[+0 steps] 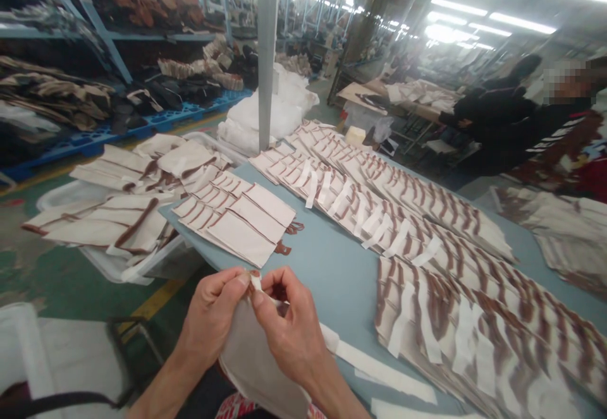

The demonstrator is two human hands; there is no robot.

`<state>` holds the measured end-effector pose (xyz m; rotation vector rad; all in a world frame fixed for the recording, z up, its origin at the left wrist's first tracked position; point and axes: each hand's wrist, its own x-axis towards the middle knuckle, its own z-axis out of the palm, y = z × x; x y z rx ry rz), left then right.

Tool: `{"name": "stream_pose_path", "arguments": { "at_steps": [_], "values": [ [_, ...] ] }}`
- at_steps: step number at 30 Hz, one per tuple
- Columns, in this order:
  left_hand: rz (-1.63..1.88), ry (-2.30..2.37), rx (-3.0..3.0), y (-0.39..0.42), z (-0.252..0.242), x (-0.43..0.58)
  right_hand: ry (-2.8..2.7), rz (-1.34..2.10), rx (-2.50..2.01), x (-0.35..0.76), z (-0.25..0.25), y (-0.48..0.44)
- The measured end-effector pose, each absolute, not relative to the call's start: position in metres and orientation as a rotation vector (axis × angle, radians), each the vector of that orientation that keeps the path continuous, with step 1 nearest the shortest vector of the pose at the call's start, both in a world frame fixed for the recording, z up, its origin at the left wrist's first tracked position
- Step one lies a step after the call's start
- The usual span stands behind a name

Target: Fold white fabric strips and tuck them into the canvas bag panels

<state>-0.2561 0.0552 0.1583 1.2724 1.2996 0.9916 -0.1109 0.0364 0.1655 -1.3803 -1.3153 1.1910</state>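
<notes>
Both hands meet at the near edge of the table, pinching the top of a beige fabric piece [258, 359] that hangs down toward my lap. My left hand [215, 308] is closed on its upper corner, where a bit of brown trim shows at the fingertips. My right hand [289, 311] pinches the same spot from the other side, with a small white scrap between the fingers. Just beyond lie overlapping beige panels [251, 223] with brown edging, and a small brown tab [283, 249] sticks out beside them.
Long rows of beige, brown-edged pieces [403, 217] with white strips cover the table's right side. White strips [379, 365] lie near my right forearm. A plastic bin [109, 267] of similar pieces stands left. A metal post [265, 59] rises behind; people [502, 109] stand right.
</notes>
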Motion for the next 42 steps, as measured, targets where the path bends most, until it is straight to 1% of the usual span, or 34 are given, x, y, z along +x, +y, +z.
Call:
{"name": "stream_pose_path", "arguments": {
  "at_steps": [5, 11, 16, 19, 24, 27, 32, 35, 39, 42],
  "values": [
    [0.949, 1.314, 1.421, 0.043, 0.166, -0.259, -1.341, 1.086, -1.412, -0.106, 0.167, 0.02],
    [0.857, 1.447, 1.239, 0.035, 0.177, -0.257, -1.273, 1.081, -1.453, -0.11, 0.158, 0.017],
    [0.785, 1.294, 1.493, 0.044, 0.182, -0.26, -1.308, 0.995, -1.444, -0.109, 0.154, 0.016],
    [0.716, 1.252, 1.558, 0.053, 0.179, -0.266, -1.402, 0.893, -1.401, -0.103, 0.148, 0.015],
    [0.63, 1.184, 1.365, 0.065, 0.169, -0.272, -1.646, 0.565, -1.369, -0.082, 0.128, 0.008],
    [0.599, 1.19, 1.395, 0.068, 0.165, -0.27, -1.721, 0.479, -1.367, -0.074, 0.118, 0.002],
    [0.441, 1.203, 1.566, 0.07, 0.159, -0.274, -1.745, 0.477, -1.443, -0.08, 0.116, -0.003],
    [0.415, 1.198, 1.596, 0.073, 0.156, -0.28, -1.739, 0.455, -1.464, -0.086, 0.116, -0.003],
    [0.493, 1.258, 1.622, 0.074, 0.156, -0.282, -1.733, 0.447, -1.463, -0.091, 0.112, -0.003],
    [0.633, 1.269, 1.477, 0.067, 0.154, -0.277, -1.648, 0.602, -1.483, -0.1, 0.111, -0.008]
  ]
}}
